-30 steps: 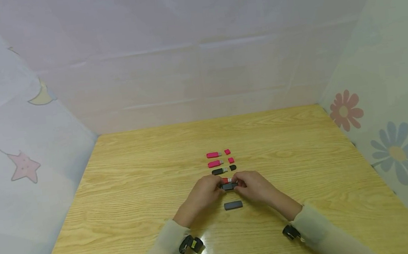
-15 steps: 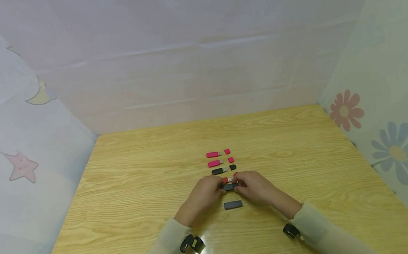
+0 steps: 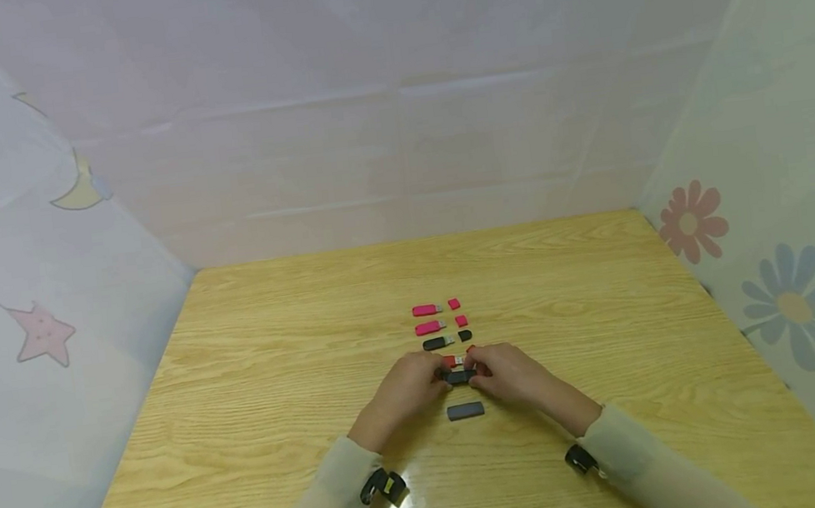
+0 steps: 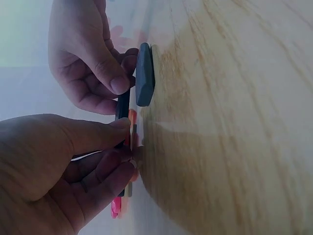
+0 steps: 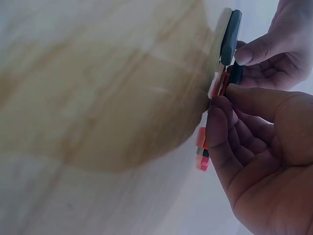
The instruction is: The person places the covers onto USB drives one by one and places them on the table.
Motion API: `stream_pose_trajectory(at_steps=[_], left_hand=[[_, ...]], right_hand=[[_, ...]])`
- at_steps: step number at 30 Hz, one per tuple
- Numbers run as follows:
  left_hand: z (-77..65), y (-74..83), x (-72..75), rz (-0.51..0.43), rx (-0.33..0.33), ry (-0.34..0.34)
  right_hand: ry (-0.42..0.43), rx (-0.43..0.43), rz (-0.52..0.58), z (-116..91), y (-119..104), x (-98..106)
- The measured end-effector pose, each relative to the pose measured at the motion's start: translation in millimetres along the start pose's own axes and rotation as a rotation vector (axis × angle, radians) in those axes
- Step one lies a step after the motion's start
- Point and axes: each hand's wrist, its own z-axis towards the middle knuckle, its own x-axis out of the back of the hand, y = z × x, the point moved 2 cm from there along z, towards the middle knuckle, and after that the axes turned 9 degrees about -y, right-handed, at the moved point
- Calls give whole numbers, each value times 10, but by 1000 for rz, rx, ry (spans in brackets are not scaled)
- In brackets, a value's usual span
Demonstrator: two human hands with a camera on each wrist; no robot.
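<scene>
A dark USB stick [image 3: 459, 376] is held crosswise between my two hands, just above the table. My left hand [image 3: 409, 386] pinches its left end between thumb and fingers, and my right hand [image 3: 513, 374] pinches the right end. Fingertips hide both ends of the stick. In the left wrist view the held stick [image 4: 123, 105] spans from one thumb to the other. Closer to me a dark grey USB stick [image 3: 466, 411] lies on the wood. Right behind the hands sit a red USB stick [image 3: 453, 361] and its red cap [image 3: 471, 349], both partly covered.
Further back on the wooden table [image 3: 277, 369] lie a black USB stick [image 3: 435, 343] with a black cap [image 3: 465, 334] beside it. Two pink USB sticks, one nearer [image 3: 428, 328] and one farther [image 3: 425, 310], have pink caps to their right. Patterned cloth walls surround the table.
The held stick has shifted slightly toward me, with both hands still gripping it. More of the red stick and its cap shows behind it. The other sticks have not moved.
</scene>
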Motion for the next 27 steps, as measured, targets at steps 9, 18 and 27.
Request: stream_pose_trajectory(at_steps=[9, 18, 27], left_hand=[[18, -15, -29, 49, 7, -18], [17, -31, -54, 51, 34, -36], [-7, 14, -25, 94, 0, -11]], right_hand=[[-16, 0, -24, 9, 2, -9], [-18, 11, -27, 12, 0, -9], [-22, -10, -29, 21, 12, -8]])
